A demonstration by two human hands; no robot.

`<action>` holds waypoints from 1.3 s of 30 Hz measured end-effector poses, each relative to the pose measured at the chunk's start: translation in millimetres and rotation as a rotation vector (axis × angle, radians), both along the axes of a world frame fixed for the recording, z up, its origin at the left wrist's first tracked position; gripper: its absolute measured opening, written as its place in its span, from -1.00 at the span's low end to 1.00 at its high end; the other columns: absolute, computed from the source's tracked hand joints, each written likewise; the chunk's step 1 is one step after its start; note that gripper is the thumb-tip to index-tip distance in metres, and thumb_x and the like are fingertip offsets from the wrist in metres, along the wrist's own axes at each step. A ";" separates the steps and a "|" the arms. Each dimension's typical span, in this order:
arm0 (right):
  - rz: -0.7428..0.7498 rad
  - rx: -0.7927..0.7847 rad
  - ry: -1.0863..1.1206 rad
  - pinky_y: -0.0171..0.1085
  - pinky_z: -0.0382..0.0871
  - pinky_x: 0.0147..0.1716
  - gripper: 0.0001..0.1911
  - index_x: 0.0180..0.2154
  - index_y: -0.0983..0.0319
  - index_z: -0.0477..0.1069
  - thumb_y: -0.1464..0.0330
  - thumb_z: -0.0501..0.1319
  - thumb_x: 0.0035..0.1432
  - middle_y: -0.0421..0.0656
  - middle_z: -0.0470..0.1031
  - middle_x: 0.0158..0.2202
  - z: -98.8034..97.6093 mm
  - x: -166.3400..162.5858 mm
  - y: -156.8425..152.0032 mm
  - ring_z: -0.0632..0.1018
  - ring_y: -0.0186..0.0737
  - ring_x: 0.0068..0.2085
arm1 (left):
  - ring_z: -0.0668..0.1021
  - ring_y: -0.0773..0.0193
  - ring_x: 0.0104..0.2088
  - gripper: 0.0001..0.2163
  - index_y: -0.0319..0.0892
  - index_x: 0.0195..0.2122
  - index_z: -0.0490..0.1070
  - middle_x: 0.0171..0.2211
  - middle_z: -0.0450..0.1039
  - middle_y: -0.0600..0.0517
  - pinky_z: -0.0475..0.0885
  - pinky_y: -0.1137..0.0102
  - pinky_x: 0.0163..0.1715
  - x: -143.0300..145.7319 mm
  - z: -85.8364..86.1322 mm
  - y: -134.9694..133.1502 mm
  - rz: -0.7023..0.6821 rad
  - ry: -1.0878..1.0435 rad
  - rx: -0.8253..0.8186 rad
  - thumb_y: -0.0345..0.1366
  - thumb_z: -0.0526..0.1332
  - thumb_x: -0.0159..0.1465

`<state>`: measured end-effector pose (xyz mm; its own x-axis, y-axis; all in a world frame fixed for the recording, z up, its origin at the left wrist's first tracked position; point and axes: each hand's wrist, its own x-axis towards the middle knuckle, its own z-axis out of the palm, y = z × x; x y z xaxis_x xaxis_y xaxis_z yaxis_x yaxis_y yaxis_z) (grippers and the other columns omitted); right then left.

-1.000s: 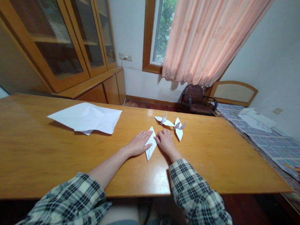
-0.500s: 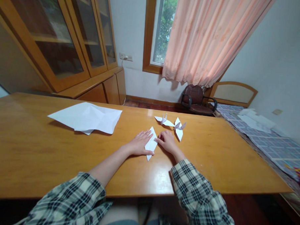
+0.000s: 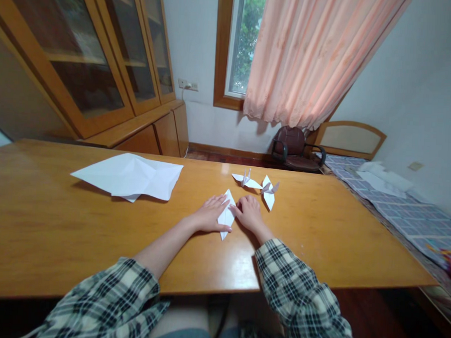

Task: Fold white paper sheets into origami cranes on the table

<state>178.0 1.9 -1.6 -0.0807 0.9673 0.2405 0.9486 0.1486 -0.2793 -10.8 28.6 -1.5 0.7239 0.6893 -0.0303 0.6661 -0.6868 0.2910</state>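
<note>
A white diamond-shaped piece of folded paper (image 3: 227,217) lies on the wooden table with its points facing away from and toward me. My left hand (image 3: 210,214) rests flat across its left side, fingers spread and thumb near the lower point. At the right edge, my right hand (image 3: 250,213) has its fingers curled in, and its thumb presses on the paper. Just beyond my hands are two finished paper cranes: one crane (image 3: 246,180) with wings spread, and another crane (image 3: 269,192) to its right, almost touching it.
Large sheets of creased white paper (image 3: 135,177) lie on the left of the table (image 3: 95,243). Behind the table stand a glass-door cabinet (image 3: 99,59) and a brown armchair (image 3: 295,149). A bed with a checked cover (image 3: 392,206) is on the right.
My right thumb has slid slightly left, farther onto the folded paper. My left hand keeps its place, and the cranes have not moved.
</note>
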 end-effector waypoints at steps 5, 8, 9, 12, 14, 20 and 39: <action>-0.035 0.017 -0.020 -0.16 0.14 -0.12 -0.68 -0.32 0.21 0.32 0.07 0.12 0.17 -0.06 0.34 -0.22 -0.7 -1.1 0.3 0.34 -0.04 -0.13 | -0.11 -0.07 0.33 0.03 -0.31 0.31 -0.09 0.34 -0.23 -0.28 -0.20 0.11 0.26 0.7 3.2 -1.6 0.007 -0.007 -0.014 0.32 0.12 -0.03; -0.042 0.018 -0.029 -0.16 0.15 -0.11 -0.74 -0.31 0.21 0.31 0.14 0.11 0.20 -0.06 0.35 -0.21 -1.4 0.1 0.9 0.34 -0.05 -0.12 | -0.12 -0.08 0.33 0.06 -0.32 0.31 -0.11 0.34 -0.26 -0.29 -0.22 0.11 0.26 -0.1 2.9 -1.6 0.002 -0.015 -0.030 0.33 0.14 -0.05; -0.041 0.016 -0.033 -0.16 0.15 -0.11 -0.75 -0.30 0.21 0.31 0.15 0.11 0.20 -0.06 0.35 -0.20 -1.6 0.4 1.0 0.34 -0.05 -0.12 | -0.13 -0.08 0.33 0.07 -0.32 0.31 -0.12 0.34 -0.27 -0.29 -0.23 0.10 0.26 -0.4 2.4 -1.4 -0.002 -0.017 -0.032 0.33 0.14 -0.06; -0.034 0.011 -0.045 -0.14 0.14 -0.06 -0.79 -0.27 0.21 0.31 0.20 0.09 0.22 -0.05 0.36 -0.18 -2.0 -0.1 0.3 0.35 -0.04 -0.10 | -0.15 -0.09 0.33 0.11 -0.32 0.32 -0.14 0.34 -0.31 -0.31 -0.24 0.10 0.26 -1.5 0.6 -0.3 -0.020 -0.019 -0.023 0.34 0.16 -0.10; -0.015 0.012 -0.036 -0.11 0.09 0.01 -0.83 -0.25 0.21 0.30 0.24 0.06 0.25 -0.04 0.37 -0.16 -2.7 -1.2 -0.6 0.35 -0.05 -0.07 | -0.16 -0.09 0.33 0.12 -0.32 0.32 -0.15 0.34 -0.32 -0.31 -0.25 0.10 0.26 -1.9 0.3 0.2 -0.033 -0.011 -0.016 0.33 0.18 -0.11; -0.038 0.026 0.014 -0.08 0.00 0.08 -0.85 -0.20 0.21 0.29 0.33 -0.01 0.27 -0.04 0.39 -0.12 -5.0 -4.0 0.0 0.34 -0.07 -0.02 | -0.17 -0.10 0.33 0.11 -0.35 0.32 -0.16 0.34 -0.32 -0.32 -0.23 0.09 0.26 -2.0 3.0 0.2 -0.039 0.019 -0.027 0.29 0.20 -0.09; -0.211 -0.007 -0.088 -0.08 0.10 -0.08 -0.69 -0.16 0.30 0.35 0.19 0.06 0.23 0.11 0.36 -0.06 2.2 -29.2 44.2 0.30 0.06 -0.01 | -0.21 -0.10 0.33 0.13 -0.34 0.33 -0.27 0.34 -0.41 -0.30 -0.26 0.10 0.26 -2.1 3.3 1.6 -0.046 0.060 -0.038 0.28 0.19 -0.08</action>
<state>148.8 46.1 0.5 0.1028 0.9665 0.2351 0.9793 -0.0568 -0.1945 -12.9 30.2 1.8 0.7510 0.6528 -0.0999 0.6510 -0.7064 0.2779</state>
